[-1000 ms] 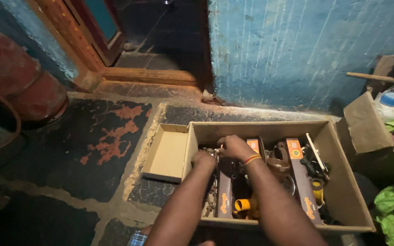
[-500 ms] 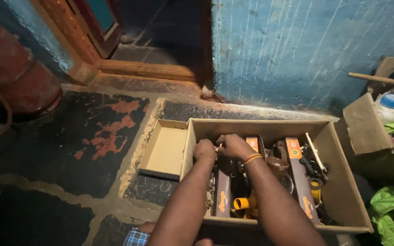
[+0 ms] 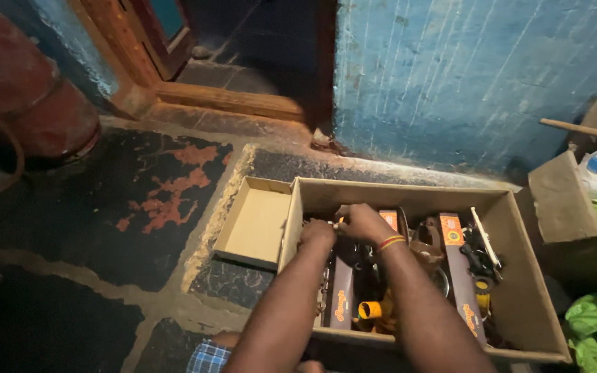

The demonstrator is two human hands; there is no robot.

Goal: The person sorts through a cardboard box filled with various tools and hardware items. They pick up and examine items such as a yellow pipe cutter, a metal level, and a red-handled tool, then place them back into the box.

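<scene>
**Both Hands Working Inside the Tool Box**

The fingers of the right hand [image 3: 362, 222] were curled onto a small pale part [image 3: 338, 224]; the left hand [image 3: 316, 232] was closed just beside it at 9 o'clock, its hold not discernible. Both sat at the rear left of the cardboard box [image 3: 528, 314], above the long purple cartons [image 3: 340, 301]. A yellow fitting [image 3: 370, 309] lay at 6 o'clock. Judgement: grip firmly, lift straight up, avoid snagging neighbouring tools.
</scene>
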